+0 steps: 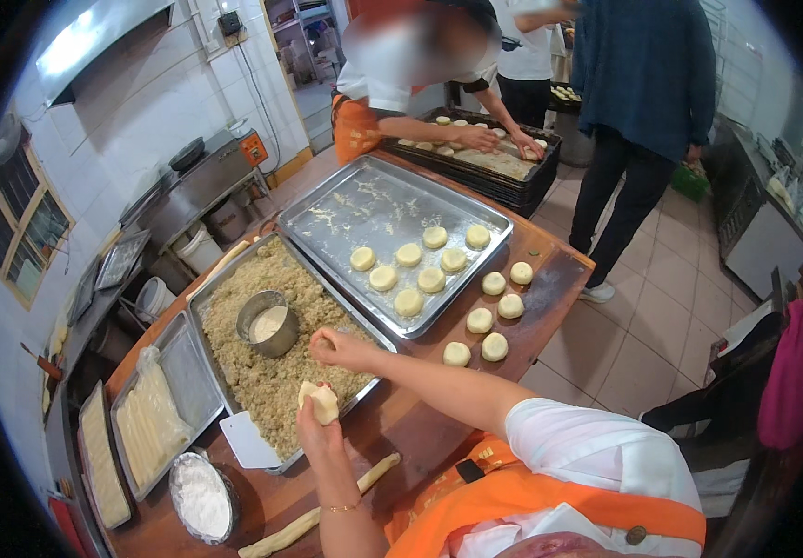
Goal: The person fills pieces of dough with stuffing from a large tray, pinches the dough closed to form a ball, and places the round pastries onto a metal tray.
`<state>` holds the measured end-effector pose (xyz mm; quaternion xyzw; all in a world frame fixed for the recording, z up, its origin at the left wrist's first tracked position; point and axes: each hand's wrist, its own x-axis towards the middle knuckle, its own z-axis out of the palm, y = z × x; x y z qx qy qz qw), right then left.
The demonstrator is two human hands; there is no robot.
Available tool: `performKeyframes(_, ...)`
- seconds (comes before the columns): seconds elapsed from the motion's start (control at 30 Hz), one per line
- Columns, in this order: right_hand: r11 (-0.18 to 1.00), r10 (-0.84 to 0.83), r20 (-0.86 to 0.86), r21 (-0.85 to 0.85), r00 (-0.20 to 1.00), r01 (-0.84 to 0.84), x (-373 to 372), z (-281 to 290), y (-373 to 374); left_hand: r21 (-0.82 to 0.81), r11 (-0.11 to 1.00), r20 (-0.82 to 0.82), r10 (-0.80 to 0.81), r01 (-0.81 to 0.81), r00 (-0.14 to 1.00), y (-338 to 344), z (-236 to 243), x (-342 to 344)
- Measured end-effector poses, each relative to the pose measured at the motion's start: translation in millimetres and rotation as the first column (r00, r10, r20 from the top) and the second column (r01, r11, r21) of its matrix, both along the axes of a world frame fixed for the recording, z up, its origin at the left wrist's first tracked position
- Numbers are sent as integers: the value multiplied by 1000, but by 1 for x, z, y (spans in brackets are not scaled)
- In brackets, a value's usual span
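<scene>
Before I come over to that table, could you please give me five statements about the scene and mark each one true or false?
1. The left hand holds a piece of dough. True.
2. The right hand rests on the large metal tray of dough rounds. False: the right hand is over the crumbly mixture.
3. Six dough rounds lie directly on the wooden table. True.
4. The bowl of white powder stands at the person's right. False: the bowl of white powder is at the person's left.
5. A round metal container sits in the crumbly mixture. True.
</scene>
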<state>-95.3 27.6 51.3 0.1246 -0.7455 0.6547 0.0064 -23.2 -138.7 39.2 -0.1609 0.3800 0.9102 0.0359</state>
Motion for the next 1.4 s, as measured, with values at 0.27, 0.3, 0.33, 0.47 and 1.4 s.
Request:
performKeyframes(0.27,880,92,-568,431,818,200,37,-2,-30,124,992,25,20,-23,999,17,12,-22)
performKeyframes(0.3,883,78,-614,409,786,231,39,-4,-31,125,992,21,31,-33,999,20,11,-18)
performKeyframes(0.33,827,108,-635,484,765,285,38,-6,-28,125,991,17,41,-42,999,21,10,-16)
performKeyframes(0.47,954,175,-382,292,908,-61,35,6,-24,61,998,-82,10,-5,997,4,-13,-20)
performKeyframes(1.4,879,93,-469,453,878,149,65,27,-54,112,970,-42,223,-217,974,6,5,-20)
